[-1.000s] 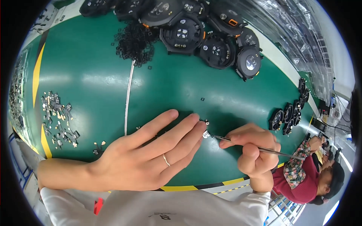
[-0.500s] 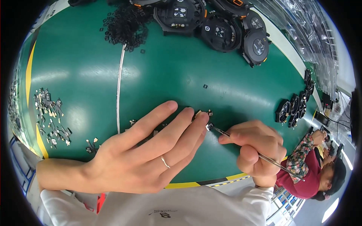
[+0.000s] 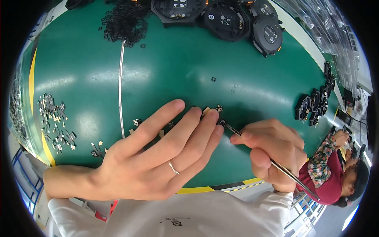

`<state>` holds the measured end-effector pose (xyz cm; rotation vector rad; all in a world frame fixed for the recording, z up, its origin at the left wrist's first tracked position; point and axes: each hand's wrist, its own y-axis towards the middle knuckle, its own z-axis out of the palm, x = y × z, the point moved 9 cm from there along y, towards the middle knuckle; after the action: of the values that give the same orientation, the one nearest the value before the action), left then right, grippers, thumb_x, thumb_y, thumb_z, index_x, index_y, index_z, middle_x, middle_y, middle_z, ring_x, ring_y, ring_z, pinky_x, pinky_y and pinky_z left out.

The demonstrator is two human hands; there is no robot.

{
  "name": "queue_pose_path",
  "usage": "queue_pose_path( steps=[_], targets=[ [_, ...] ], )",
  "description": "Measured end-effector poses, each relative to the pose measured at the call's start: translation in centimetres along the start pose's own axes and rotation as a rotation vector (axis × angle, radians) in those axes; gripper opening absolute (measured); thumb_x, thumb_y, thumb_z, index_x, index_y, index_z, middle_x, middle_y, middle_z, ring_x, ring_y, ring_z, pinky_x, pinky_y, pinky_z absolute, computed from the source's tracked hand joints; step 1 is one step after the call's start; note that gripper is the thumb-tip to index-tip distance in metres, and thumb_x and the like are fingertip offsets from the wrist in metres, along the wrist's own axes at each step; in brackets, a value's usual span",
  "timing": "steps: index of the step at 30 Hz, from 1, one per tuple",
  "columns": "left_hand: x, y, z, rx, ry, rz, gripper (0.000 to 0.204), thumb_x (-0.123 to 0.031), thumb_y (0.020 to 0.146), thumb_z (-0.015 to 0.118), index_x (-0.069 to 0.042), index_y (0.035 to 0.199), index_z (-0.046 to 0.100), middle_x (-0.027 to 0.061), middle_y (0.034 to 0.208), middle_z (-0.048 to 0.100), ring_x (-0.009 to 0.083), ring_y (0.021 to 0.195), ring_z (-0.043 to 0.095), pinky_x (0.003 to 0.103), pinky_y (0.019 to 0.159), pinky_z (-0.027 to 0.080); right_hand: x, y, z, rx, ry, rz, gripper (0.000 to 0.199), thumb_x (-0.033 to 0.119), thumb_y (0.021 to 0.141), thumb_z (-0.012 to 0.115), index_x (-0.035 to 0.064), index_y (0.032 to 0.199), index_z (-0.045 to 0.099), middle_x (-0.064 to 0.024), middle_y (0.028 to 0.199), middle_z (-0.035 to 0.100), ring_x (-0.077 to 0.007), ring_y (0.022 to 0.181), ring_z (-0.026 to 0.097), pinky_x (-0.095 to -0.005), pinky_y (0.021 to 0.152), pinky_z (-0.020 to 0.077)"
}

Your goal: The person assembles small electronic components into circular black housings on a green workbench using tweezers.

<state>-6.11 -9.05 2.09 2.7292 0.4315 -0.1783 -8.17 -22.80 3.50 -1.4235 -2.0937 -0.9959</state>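
Observation:
My left hand (image 3: 158, 154), with a ring on one finger, lies palm down with its fingers stretched out and slightly apart. Under and around its fingertips are small black electronic parts with gold-coloured pieces, such as the little part (image 3: 219, 108) just past the fingers; the palm hides others. My right hand (image 3: 276, 152) grips metal tweezers (image 3: 286, 170) between thumb and fingers. Beside the left fingertips, the tweezer tips meet a tiny dark piece (image 3: 222, 123); whether they pinch it is too small to tell.
A green mat (image 3: 166, 71) covers the table. At the back are a heap of small black square frames (image 3: 124, 23) and several round black watch housings (image 3: 227, 23). One loose square frame (image 3: 213, 79) lies mid-mat. Small flex parts (image 3: 55, 122) lie left, more housings (image 3: 312, 106) right, near another person (image 3: 329, 173).
The whole view has shifted, with the table's things sitting higher in the picture. The tweezer tips have moved slightly right, and the piece at them looks darker. My left hand stays spread over the parts.

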Motion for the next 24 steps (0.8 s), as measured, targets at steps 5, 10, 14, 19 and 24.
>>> queue_pose_path(
  steps=[5, 10, 14, 19, 24],
  targets=[
    [0.0, -0.2, 0.2, -0.017, 0.014, -0.011, 0.033, -0.025, 0.099, 0.059, -0.009, 0.122, 0.076, 0.0070, 0.127, 0.071, 0.0241, 0.114, 0.066, 0.044, 0.105, 0.055, 0.1, 0.1, 0.2, 0.017, -0.007, 0.010, 0.032, 0.031, 0.108, 0.057, -0.0005, 0.107, 0.060, -0.0139, 0.079, 0.074, -0.0219, 0.065, 0.071, -0.0310, 0.053, 0.0567],
    [-0.1, -0.1, 0.2, -0.029, 0.012, 0.000, 0.033, -0.026, 0.097, 0.060, -0.010, 0.120, 0.077, 0.0071, 0.129, 0.069, 0.0243, 0.115, 0.065, 0.045, 0.105, 0.056, 0.1, 0.0, 0.1, 0.014, -0.008, 0.020, 0.032, 0.031, 0.108, 0.057, -0.0004, 0.107, 0.060, -0.0137, 0.079, 0.074, -0.0224, 0.066, 0.071, -0.0309, 0.053, 0.0566],
    [-0.2, -0.1, 0.3, -0.034, 0.034, 0.011, 0.033, -0.025, 0.096, 0.061, -0.010, 0.120, 0.077, 0.0070, 0.128, 0.069, 0.0245, 0.115, 0.065, 0.046, 0.104, 0.056, -0.2, 0.1, 0.1, 0.047, 0.020, 0.032, 0.034, 0.032, 0.110, 0.054, -0.0013, 0.108, 0.059, -0.0153, 0.080, 0.074, -0.0231, 0.068, 0.071, -0.0304, 0.055, 0.0560],
    [-0.4, -0.1, 0.4, -0.022, 0.074, 0.042, 0.033, -0.024, 0.095, 0.061, -0.010, 0.120, 0.077, 0.0072, 0.129, 0.069, 0.0255, 0.114, 0.065, 0.046, 0.103, 0.057, -1.0, -0.6, -1.6, -0.061, 0.135, 0.095, 0.040, 0.033, 0.112, 0.047, -0.0049, 0.108, 0.058, -0.0174, 0.077, 0.073, -0.0219, 0.070, 0.069, -0.0299, 0.059, 0.0552],
    [-0.4, 0.0, 0.5, -0.021, 0.061, 0.052, 0.033, -0.024, 0.097, 0.059, -0.008, 0.121, 0.077, 0.0085, 0.131, 0.068, 0.0266, 0.116, 0.066, 0.046, 0.103, 0.057, -1.2, 0.0, -1.7, -0.025, 0.122, 0.094, 0.043, 0.032, 0.113, 0.045, -0.0094, 0.106, 0.057, -0.0185, 0.075, 0.073, -0.0216, 0.070, 0.068, -0.0309, 0.061, 0.0554]
  ],
)
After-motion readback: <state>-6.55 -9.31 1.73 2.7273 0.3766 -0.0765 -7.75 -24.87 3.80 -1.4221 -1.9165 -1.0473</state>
